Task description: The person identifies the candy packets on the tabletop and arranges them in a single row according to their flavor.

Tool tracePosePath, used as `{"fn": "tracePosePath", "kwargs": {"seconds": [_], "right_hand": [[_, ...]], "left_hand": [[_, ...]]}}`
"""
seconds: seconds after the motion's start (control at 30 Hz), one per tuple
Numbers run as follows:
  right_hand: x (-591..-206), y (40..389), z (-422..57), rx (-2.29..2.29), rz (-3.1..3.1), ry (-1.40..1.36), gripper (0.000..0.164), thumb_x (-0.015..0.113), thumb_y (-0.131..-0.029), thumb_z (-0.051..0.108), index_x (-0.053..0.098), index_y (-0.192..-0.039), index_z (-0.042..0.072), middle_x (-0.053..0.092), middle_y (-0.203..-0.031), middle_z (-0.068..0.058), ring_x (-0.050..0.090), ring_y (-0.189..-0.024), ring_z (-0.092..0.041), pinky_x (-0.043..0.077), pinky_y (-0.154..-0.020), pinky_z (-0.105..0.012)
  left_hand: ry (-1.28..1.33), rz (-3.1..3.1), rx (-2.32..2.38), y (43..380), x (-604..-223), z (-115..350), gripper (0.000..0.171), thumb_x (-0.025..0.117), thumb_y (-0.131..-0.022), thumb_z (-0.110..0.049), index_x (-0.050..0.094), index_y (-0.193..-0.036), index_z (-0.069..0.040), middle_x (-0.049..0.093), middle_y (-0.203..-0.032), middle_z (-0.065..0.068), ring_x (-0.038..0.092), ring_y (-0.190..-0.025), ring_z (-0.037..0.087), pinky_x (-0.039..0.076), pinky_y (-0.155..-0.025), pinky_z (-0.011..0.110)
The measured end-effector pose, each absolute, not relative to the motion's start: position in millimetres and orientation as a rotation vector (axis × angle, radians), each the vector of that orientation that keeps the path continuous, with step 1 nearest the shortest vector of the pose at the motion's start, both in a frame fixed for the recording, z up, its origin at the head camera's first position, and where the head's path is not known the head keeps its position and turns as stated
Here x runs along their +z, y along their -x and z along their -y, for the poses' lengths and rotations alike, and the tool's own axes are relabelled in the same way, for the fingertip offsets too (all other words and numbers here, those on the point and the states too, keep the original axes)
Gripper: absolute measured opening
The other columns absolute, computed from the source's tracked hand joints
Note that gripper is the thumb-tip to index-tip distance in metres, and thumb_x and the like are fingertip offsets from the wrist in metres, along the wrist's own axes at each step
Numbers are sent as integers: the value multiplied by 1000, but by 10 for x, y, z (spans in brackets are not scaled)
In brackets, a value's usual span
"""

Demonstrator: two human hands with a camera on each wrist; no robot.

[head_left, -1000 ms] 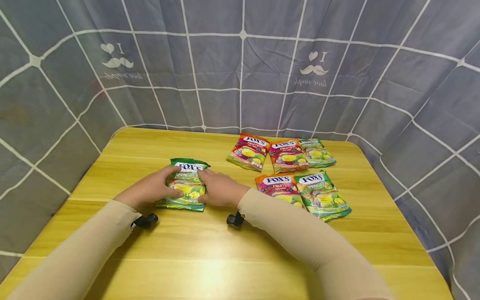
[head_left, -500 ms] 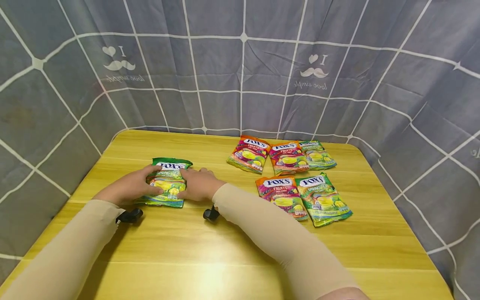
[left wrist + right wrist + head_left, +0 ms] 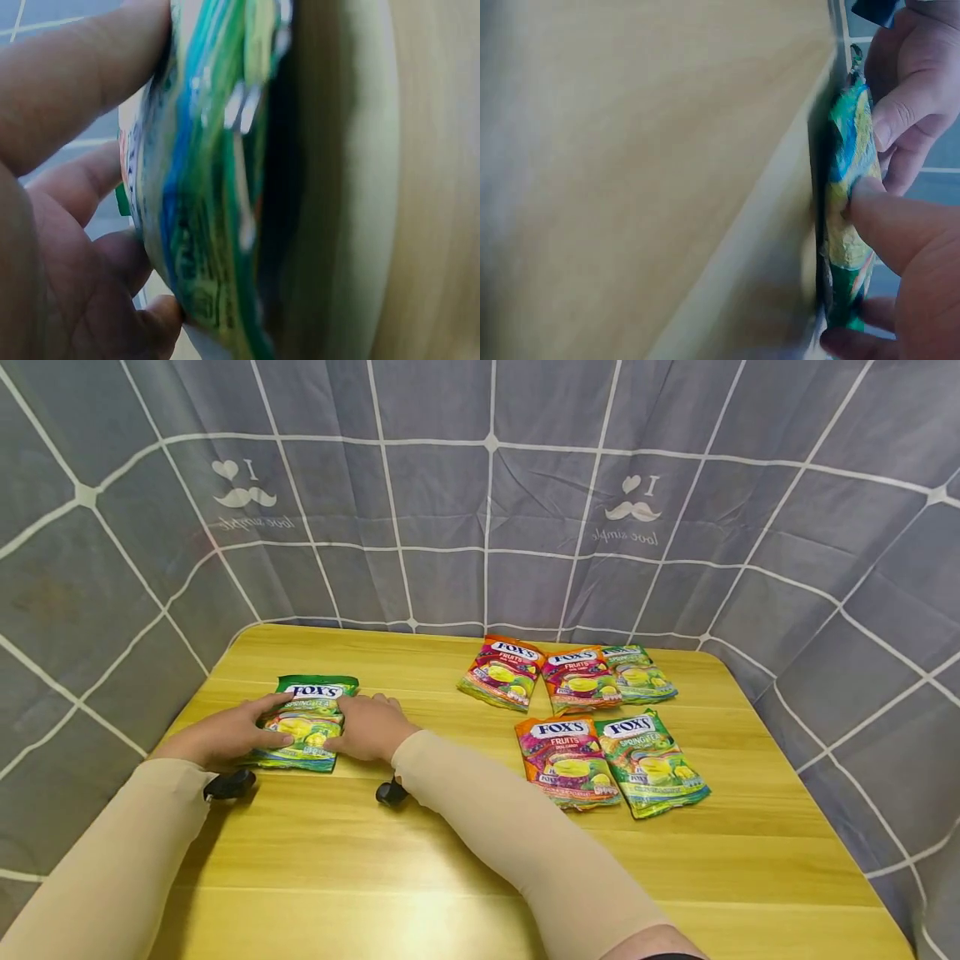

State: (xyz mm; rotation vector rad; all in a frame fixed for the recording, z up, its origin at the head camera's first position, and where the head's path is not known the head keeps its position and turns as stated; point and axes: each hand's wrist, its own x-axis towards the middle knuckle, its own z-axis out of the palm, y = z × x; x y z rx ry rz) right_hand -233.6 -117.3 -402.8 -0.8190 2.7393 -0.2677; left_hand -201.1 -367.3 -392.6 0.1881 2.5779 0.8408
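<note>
A green candy bag (image 3: 303, 727) marked FOX'S Spring Tea lies face up at the left of the wooden table. My left hand (image 3: 225, 732) grips its left side, the thumb on the printed front near the bottom corner. From the right, my right hand (image 3: 372, 727) holds the opposite side, thumb and fingers spread along that edge. In the left wrist view the bag (image 3: 202, 195) looks thick, with layered green edges just over the wood. The right wrist view has my thumb pressing into the bag (image 3: 847, 247). Whether its underside touches the table I cannot tell.
Several more candy bags lie at the right: a fruits bag (image 3: 502, 672), another fruits bag (image 3: 581, 681) overlapping a green bag (image 3: 637, 675), and, nearer, a fruits bag (image 3: 567, 764) beside a green bag (image 3: 654, 764). A grey gridded curtain (image 3: 420, 502) surrounds the table (image 3: 420, 877).
Both hands have moved left across the table together with the green candy bag between them. The fruits bag at the near right, partly hidden by my right sleeve before, now shows fully.
</note>
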Motion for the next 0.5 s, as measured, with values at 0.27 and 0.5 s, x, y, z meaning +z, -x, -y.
{"fn": "tracePosePath", "kwargs": {"seconds": [0.27, 0.5], "right_hand": [[-4033, 2324, 1287, -224, -2735, 827, 77, 56, -100, 68, 32, -166, 36, 42, -165, 18, 42, -152, -18, 32, -125, -40], [-4036, 2338, 1351, -178, -2734, 838, 77, 53, -101, 70, 29, -166, 39, 39, -167, 18, 38, -154, -11, 32, -123, -36]], "left_hand": [[-164, -2614, 748, 2025, -3919, 3842, 103, 69, -99, -50, 8, -169, -6, 0, -158, 55, 11, -139, 80, 32, -107, 82], [-165, -2635, 723, 2039, -3915, 3902, 102, 67, -101, -51, 7, -169, -6, 9, -159, 53, 22, -139, 76, 32, -106, 82]]}}
